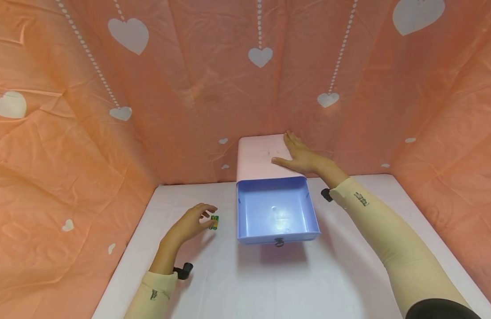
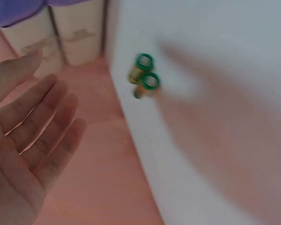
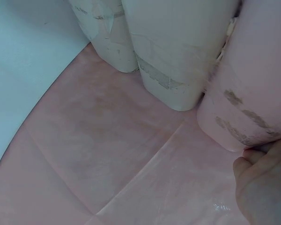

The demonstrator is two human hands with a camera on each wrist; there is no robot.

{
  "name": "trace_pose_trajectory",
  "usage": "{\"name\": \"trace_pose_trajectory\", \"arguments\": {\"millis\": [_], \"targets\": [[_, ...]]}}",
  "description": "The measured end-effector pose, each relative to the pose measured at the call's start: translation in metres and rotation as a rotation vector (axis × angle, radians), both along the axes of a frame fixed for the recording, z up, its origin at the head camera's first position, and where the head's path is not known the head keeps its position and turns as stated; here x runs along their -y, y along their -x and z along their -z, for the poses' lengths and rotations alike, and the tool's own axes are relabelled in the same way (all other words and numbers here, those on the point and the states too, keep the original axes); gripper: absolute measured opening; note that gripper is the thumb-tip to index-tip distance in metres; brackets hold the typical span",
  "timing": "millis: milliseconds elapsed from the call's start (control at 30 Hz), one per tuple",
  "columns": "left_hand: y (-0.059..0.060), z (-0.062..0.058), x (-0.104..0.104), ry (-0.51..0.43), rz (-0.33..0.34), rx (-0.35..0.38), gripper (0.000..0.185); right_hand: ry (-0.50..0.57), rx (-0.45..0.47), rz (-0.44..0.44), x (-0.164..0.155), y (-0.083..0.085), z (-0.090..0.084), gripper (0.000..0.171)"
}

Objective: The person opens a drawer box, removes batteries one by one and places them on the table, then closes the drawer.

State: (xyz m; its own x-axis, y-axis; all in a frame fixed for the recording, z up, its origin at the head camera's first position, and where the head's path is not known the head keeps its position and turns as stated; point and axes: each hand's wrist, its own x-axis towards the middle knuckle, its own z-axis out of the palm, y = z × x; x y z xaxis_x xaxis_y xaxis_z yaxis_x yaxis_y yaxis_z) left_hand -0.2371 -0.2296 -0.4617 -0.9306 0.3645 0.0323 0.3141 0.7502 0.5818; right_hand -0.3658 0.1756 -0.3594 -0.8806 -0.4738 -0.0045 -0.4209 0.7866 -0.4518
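Cream sleeves covered both forearms over the white desk [image 1: 269,283]. Nearest, the left hand [image 1: 188,225] hovered low over the desk's left side, its fingers [image 2: 42,124] loosely spread and holding nothing. Just beside its fingertips lay two small green and yellow batteries [image 1: 214,222], side by side and touching each other on the desk; whether a fingertip touched them could not be told. To their right, near but apart, a blue drawer [image 1: 276,212] stood pulled out toward the person, a small metal pull at its front edge. Behind it sat the pink cabinet [image 1: 255,157] it belonged to, against the orange heart-printed backdrop [image 1: 189,88]. The right hand [image 1: 301,156] rested flat on the cabinet's top, fingers straight and gripping nothing.
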Motion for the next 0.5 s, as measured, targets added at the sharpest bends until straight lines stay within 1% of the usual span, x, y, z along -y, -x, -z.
{"name": "trace_pose_trajectory", "arguments": {"millis": [67,200,367,500], "targets": [[-0.005,-0.005,-0.003,-0.013,0.01,-0.036,0.04,0.001,0.001,0.0,0.0,0.0,0.0,0.117],[-0.017,-0.013,-0.008,-0.045,0.007,-0.108,0.037,0.004,0.001,0.003,0.0,0.001,0.0,0.118],[-0.033,-0.023,-0.015,-0.094,-0.027,-0.164,0.037,0.005,0.001,0.007,0.0,0.0,0.001,0.118],[-0.047,-0.034,-0.024,-0.137,-0.057,-0.201,0.036,0.008,0.001,0.005,0.0,0.001,0.002,0.118]]}}
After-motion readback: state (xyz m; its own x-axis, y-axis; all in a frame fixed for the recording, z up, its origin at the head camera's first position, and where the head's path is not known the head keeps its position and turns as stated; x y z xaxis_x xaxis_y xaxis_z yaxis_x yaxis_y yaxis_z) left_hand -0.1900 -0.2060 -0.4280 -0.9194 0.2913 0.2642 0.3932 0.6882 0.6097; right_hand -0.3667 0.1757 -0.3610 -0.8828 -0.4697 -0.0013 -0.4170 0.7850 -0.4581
